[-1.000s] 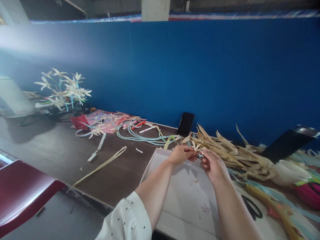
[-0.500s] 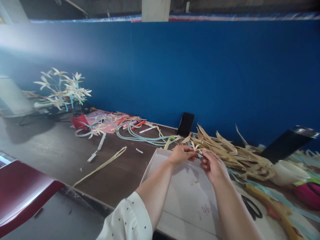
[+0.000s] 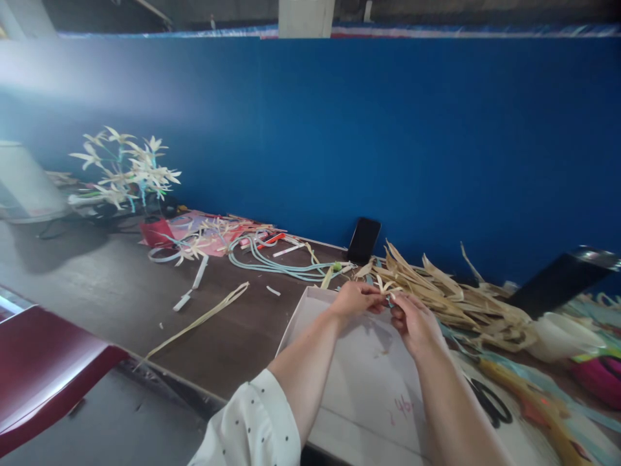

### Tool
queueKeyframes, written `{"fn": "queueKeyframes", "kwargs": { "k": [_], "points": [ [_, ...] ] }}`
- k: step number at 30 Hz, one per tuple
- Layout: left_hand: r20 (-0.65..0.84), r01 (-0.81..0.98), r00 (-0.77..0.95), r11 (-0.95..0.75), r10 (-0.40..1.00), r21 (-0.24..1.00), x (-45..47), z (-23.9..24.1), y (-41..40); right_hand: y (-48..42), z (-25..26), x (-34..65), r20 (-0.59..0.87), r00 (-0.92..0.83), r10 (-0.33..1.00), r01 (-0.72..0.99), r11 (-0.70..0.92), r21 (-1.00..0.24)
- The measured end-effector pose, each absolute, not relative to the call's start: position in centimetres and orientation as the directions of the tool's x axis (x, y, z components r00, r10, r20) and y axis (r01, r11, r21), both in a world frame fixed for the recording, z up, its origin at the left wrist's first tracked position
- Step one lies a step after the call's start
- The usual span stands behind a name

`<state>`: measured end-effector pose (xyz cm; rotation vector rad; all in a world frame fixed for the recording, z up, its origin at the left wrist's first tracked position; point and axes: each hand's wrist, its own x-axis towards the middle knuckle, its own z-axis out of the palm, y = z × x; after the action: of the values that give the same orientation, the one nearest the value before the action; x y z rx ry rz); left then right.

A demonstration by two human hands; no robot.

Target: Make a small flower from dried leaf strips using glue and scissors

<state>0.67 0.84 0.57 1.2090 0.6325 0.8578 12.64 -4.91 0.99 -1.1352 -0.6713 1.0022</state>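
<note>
Flower (image 3: 382, 285): small, pale, narrow petals pointing up and outward; held between the two hands, over the far edge of the box.
Blue strip (image 3: 389, 302): short piece showing at the flower's base, between the fingertips.
Left hand (image 3: 358, 299): thumb and fingers pressed together, pinching the flower's base; the exact contact is partly hidden.
Right hand (image 3: 414, 321): thumb and forefinger pinching the blue strip just under the petals; other fingers curled.
Box (image 3: 361, 372): white, shallow, beneath both forearms; reddish handwriting on its floor.
Husks (image 3: 451, 296): dry, tan, heaped beyond and right of the hands.
Phone (image 3: 363, 241): dark, leaning near the blue wall (image 3: 412, 129).
Cords (image 3: 272, 266): pale blue, looped left of the phone.
Right side: scissors (image 3: 491, 402) with black handles, yellow glue gun (image 3: 531, 391), white bowl (image 3: 563, 335), tilted black flask (image 3: 550, 288).
Left side: bouquet (image 3: 138, 169) of similar pale blooms in a red pot (image 3: 156, 232); folded straw-coloured strand (image 3: 201, 320) on the brown table (image 3: 252, 336).
Sleeve (image 3: 252, 421): white, dark dots, left arm.
</note>
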Motion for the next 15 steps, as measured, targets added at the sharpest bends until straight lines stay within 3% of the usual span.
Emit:
{"fn": "queueKeyframes", "kwargs": {
  "k": [15],
  "points": [
    [0.021,-0.191,0.525,0.093,0.851,0.977,0.71,0.54,0.85,-4.82,0.80,12.65,-0.037,0.476,0.879,-0.236,0.087,-0.968]
  ]
}}
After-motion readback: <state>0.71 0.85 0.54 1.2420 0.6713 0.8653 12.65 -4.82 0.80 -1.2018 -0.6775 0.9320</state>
